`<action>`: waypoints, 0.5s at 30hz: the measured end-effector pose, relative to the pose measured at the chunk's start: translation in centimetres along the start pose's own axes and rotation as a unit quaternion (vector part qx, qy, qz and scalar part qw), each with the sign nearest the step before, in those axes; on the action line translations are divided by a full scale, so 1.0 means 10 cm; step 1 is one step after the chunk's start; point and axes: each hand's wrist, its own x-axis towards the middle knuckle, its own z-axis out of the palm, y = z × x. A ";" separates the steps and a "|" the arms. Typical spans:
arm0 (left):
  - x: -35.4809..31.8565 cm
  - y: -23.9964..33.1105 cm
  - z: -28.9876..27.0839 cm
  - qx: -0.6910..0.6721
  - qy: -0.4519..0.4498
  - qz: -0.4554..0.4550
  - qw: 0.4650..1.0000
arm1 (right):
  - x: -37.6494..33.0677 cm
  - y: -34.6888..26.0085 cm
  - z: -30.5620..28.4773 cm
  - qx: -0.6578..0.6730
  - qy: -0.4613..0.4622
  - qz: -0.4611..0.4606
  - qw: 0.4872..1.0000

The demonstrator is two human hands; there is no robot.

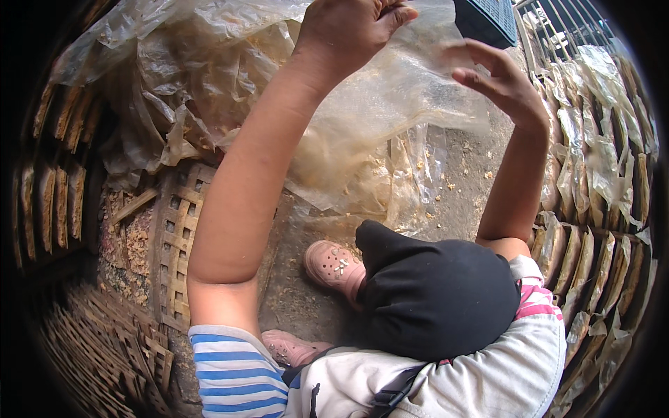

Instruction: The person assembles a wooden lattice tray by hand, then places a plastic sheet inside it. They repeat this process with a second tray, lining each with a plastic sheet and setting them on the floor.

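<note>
At the top edge of the head view, my left hand [348, 33] is closed, thumb pressed to the fingers, on a clear plastic sheet [397, 87]. The picture's edge partly cuts off its grip. The thin sheet hangs down and spreads to the right, smeared by motion in places. By its right side is my right hand [505, 83], fingers curved and thumb apart, with a gap between them. Its fingertips are blurred, and I see nothing held in them. A large crumpled heap of yellowish plastic sheets [209, 83] lies under and left of my left arm.
Slatted wooden racks [59, 202] stand at the left, and a woven bamboo panel [178, 244] leans near my left arm. Rows of plastic-wrapped slabs [592, 265] line the right side. A dark blue plastic crate [488, 24] sits at the top. Crumbs dot the concrete floor [460, 160].
</note>
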 end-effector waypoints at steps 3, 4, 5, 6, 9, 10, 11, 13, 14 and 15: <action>-0.01 0.01 0.01 0.027 0.013 0.041 0.999 | 0.16 0.10 0.13 0.051 0.030 0.072 0.996; -0.01 0.00 -0.02 0.028 0.032 0.046 0.998 | 0.20 0.21 0.17 0.040 0.006 0.084 0.996; 0.00 -0.01 -0.05 0.028 0.051 0.051 0.997 | 0.21 0.32 0.18 0.028 -0.016 0.096 0.995; 0.00 -0.02 -0.10 0.030 0.069 0.056 0.996 | 0.16 0.41 0.15 -0.027 -0.050 0.109 0.992; 0.00 -0.02 -0.24 0.013 0.070 0.013 0.997 | 0.03 0.51 0.07 -0.120 -0.082 0.096 0.985; 0.01 -0.01 -0.27 -0.033 0.057 -0.009 0.998 | 0.02 0.51 0.08 -0.102 -0.045 0.058 0.992; 0.00 0.00 -0.29 -0.049 0.046 -0.019 0.998 | 0.00 0.51 0.10 -0.083 -0.010 0.021 0.996; 0.00 0.03 -0.33 -0.077 0.027 -0.038 0.996 | 0.16 0.37 0.28 -0.079 0.039 -0.007 0.996; 0.01 0.03 -0.33 -0.088 0.050 -0.021 0.995 | 0.23 0.31 0.33 -0.111 0.053 0.009 0.992; 0.02 0.03 -0.34 -0.097 0.073 -0.004 0.993 | 0.28 0.29 0.35 -0.143 0.067 0.024 0.987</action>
